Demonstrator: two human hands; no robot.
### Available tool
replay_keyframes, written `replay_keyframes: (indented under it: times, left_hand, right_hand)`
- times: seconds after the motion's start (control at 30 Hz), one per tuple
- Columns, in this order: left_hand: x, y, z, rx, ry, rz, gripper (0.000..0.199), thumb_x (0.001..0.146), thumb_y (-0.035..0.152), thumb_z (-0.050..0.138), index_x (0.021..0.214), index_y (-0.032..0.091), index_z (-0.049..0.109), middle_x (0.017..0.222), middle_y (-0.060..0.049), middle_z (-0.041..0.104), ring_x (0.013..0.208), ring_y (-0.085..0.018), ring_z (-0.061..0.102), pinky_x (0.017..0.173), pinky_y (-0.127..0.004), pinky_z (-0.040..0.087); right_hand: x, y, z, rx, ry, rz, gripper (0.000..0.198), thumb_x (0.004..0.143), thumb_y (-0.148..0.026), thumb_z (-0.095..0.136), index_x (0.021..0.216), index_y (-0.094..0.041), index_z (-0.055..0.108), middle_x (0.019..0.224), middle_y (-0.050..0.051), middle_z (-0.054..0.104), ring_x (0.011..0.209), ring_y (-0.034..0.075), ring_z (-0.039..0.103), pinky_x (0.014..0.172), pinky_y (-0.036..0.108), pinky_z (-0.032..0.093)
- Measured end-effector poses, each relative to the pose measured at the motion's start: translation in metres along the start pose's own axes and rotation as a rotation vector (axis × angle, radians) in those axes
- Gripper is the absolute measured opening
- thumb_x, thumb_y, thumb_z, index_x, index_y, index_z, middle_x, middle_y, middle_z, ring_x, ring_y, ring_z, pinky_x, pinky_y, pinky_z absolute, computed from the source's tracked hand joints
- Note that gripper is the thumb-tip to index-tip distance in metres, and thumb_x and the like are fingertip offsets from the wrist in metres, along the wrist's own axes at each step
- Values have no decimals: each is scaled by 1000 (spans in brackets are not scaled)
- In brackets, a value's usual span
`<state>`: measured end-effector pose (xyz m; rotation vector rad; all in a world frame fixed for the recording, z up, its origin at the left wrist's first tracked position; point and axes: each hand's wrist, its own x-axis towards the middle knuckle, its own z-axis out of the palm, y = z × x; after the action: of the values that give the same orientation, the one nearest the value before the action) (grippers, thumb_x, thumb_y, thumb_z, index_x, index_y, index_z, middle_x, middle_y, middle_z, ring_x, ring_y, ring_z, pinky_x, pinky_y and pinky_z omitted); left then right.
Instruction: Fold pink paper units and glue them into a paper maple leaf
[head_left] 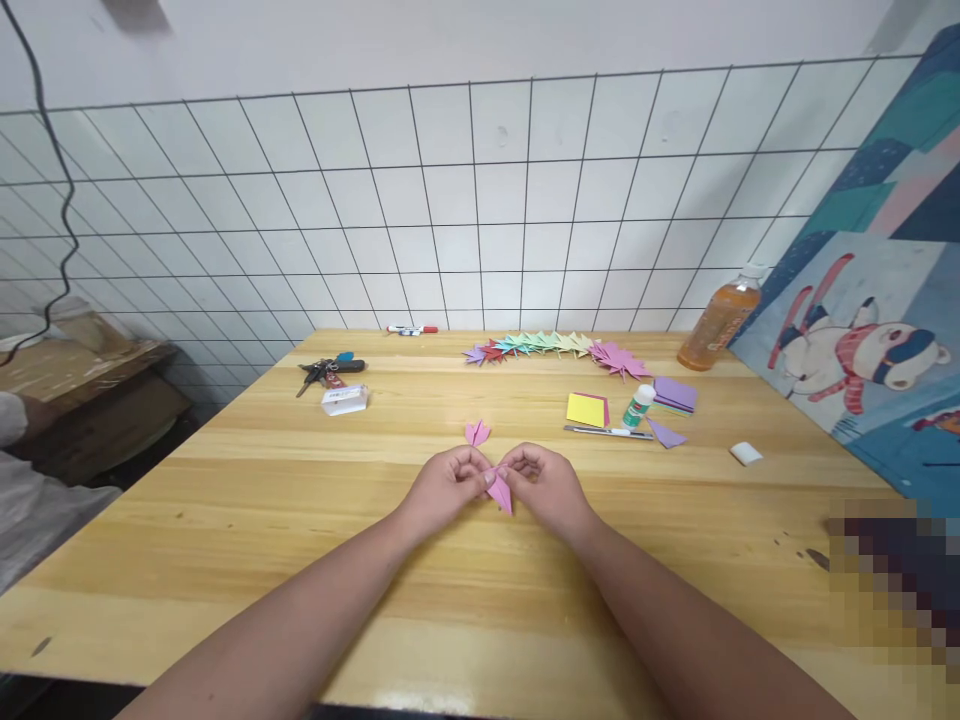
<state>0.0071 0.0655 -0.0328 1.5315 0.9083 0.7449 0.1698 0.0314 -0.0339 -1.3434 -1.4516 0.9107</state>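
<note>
Between my two hands is a piece of folded pink paper point(500, 492), its pointed end aimed down toward me. My left hand point(451, 480) pinches its left side between thumb and fingers. From the other side, my right hand point(546, 486) pinches it near the top. Just beyond my fingertips lies another folded pink paper piece point(477, 432) with a spread, pointed top. Farther back, a curved row of folded paper pieces point(555, 345) runs from purple and red through green and cream to pink.
To the right are yellow sticky notes point(585, 410), a glue stick point(638, 407), a pen point(611, 432), purple paper squares point(675, 393), a purple folded piece point(666, 434), a white object point(746, 453) and a drink bottle point(720, 322). Keys point(328, 372), a small white box point(345, 400) and markers point(412, 330) lie left.
</note>
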Motion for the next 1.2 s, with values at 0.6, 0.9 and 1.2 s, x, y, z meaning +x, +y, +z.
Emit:
replay_keyframes:
  times: [0.6, 0.9, 1.2]
  left_hand:
    - [-1, 7, -6, -231, -83, -154, 30, 71, 42, 64, 69, 12, 66, 66, -7, 68, 60, -13, 58, 60, -23, 43]
    - [0, 5, -4, -199, -70, -140, 30, 70, 42, 64, 67, 13, 61, 63, -4, 64, 57, -13, 56, 59, -23, 41]
    - [-3, 4, -3, 286, 27, 126, 27, 79, 37, 52, 66, 16, 62, 62, 0, 58, 62, -14, 51, 61, -23, 40]
  right_hand:
    - [-4, -9, -13, -401, -104, -387, 26, 80, -12, 49, 87, -28, 69, 86, -1, 69, 80, 13, 60, 73, 24, 43]
    - [-6, -12, -13, -362, -127, -365, 20, 81, -21, 51, 90, -25, 68, 90, 3, 68, 84, 16, 60, 76, 27, 43]
    - [1, 0, -3, -41, -119, 72, 19, 75, -35, 56, 69, -17, 62, 61, 0, 62, 53, 11, 53, 53, 22, 43]
